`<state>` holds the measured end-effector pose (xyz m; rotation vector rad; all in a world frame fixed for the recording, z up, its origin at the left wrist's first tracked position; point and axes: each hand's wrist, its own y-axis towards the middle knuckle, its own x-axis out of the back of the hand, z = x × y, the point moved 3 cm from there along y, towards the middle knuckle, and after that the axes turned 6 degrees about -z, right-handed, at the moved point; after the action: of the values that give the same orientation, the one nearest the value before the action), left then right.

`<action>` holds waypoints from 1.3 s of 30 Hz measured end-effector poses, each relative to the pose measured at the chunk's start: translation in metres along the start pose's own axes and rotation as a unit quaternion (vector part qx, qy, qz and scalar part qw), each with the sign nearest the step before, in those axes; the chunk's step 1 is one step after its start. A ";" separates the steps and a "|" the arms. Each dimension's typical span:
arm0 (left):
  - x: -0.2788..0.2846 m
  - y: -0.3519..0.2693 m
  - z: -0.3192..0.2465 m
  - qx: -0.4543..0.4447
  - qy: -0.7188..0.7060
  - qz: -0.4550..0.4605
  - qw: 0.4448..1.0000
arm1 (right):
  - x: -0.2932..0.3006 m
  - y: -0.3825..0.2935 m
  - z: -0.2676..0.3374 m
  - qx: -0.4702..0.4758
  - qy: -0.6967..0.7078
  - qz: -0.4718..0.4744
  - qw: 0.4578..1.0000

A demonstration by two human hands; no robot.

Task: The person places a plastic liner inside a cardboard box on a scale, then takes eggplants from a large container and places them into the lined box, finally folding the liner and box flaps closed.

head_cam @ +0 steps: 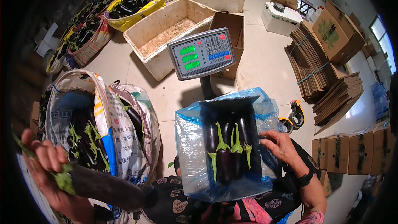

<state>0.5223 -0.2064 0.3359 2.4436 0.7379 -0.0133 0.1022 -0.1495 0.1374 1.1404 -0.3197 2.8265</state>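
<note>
My left hand grips an eggplant by its green cap and stem, at the lower left. The eggplant lies slanted before an open woven sack holding more eggplants. On the platform scale, wrapped in blue-tinted plastic film, sits an open carton. Several dark eggplants lie in it in two rows, their stems meeting near the middle. My right hand is at the carton's right wall, fingers apart and holding nothing; whether they touch the wall is unclear.
The scale's display head stands on a post behind the carton. Beyond it are a bare foam box, an open cardboard box and full eggplant sacks. Flattened cartons, tape dispensers and packed cartons are at right.
</note>
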 end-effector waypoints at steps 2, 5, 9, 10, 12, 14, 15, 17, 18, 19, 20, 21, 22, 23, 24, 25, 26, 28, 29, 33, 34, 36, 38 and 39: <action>-0.010 -0.009 -0.015 0.027 -0.103 0.215 0.971 | -0.009 -0.001 0.010 -0.006 0.043 0.071 0.997; -0.021 -0.036 -0.017 0.074 -0.038 0.200 0.976 | -0.018 -0.004 0.016 0.087 0.038 0.105 0.990; -0.047 -0.057 0.016 0.115 -0.050 0.288 0.949 | -0.018 -0.011 0.017 0.090 0.029 0.131 0.987; -0.047 -0.060 0.020 0.128 -0.046 0.307 0.942 | -0.020 -0.012 0.019 0.102 0.035 0.136 0.985; -0.049 -0.067 0.026 0.124 -0.052 0.290 0.948 | -0.022 -0.012 0.024 0.108 0.039 0.150 0.982; -0.050 -0.073 0.034 0.122 -0.044 0.339 0.932 | -0.025 -0.013 0.027 0.112 0.041 0.166 0.979; -0.052 -0.075 0.035 0.127 -0.027 0.398 0.908 | -0.027 -0.013 0.028 0.108 0.049 0.175 0.977; -0.057 -0.081 0.036 0.138 -0.020 0.415 0.899 | -0.029 -0.015 0.032 0.102 0.055 0.194 0.974; -0.058 -0.084 0.036 0.151 -0.017 0.422 0.894 | -0.030 -0.016 0.033 0.101 0.055 0.196 0.974; -0.059 -0.085 0.036 0.175 -0.026 0.416 0.892 | -0.032 -0.017 0.034 0.103 0.054 0.202 0.972; -0.059 -0.084 0.037 0.176 -0.025 0.416 0.892 | -0.033 -0.018 0.036 0.104 0.054 0.208 0.971; -0.060 -0.085 0.037 0.178 -0.035 0.432 0.883 | -0.032 -0.018 0.039 0.097 0.059 0.213 0.970; -0.061 -0.085 0.038 0.181 -0.045 0.449 0.874 | -0.032 -0.017 0.040 0.095 0.059 0.214 0.971; -0.063 -0.086 0.038 0.184 -0.043 0.448 0.874 | -0.033 -0.017 0.040 0.093 0.061 0.222 0.969; -0.064 -0.085 0.040 0.185 -0.044 0.449 0.873 | -0.034 -0.017 0.040 0.090 0.063 0.229 0.967; -0.066 -0.086 0.041 0.169 -0.051 0.477 0.861 | -0.038 -0.019 0.036 0.085 0.064 0.230 0.967; -0.068 -0.087 0.041 0.152 -0.059 0.504 0.848 | -0.044 -0.018 0.030 0.095 0.095 0.231 0.964; -0.077 -0.087 0.040 -0.007 -0.022 0.663 0.748 | -0.048 -0.017 0.032 0.109 0.129 0.258 0.951; -0.083 -0.096 0.031 -0.036 -0.033 0.669 0.742 | -0.054 -0.020 0.032 0.041 0.203 0.306 0.929; -0.105 -0.143 0.021 -0.191 -0.089 0.740 0.639 | -0.069 -0.028 0.037 -0.171 0.455 0.394 0.780; -0.101 -0.159 0.026 -0.215 -0.107 0.745 0.623 | -0.071 -0.029 0.043 -0.226 0.515 0.390 0.729; -0.095 -0.182 0.026 -0.220 -0.089 0.786 0.570 | -0.077 -0.028 0.050 -0.242 0.587 0.332 0.698; -0.094 -0.192 0.035 -0.288 -0.052 0.787 0.543 | -0.082 -0.021 0.047 -0.199 0.579 0.301 0.732; -0.087 -0.202 0.044 -0.238 -0.075 0.778 0.577 | -0.080 -0.015 0.044 -0.190 0.551 0.277 0.764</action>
<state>0.3517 -0.1368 0.2068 1.6981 -1.4438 0.5525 0.1921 -0.1435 0.1149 -0.8699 -1.1300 3.0174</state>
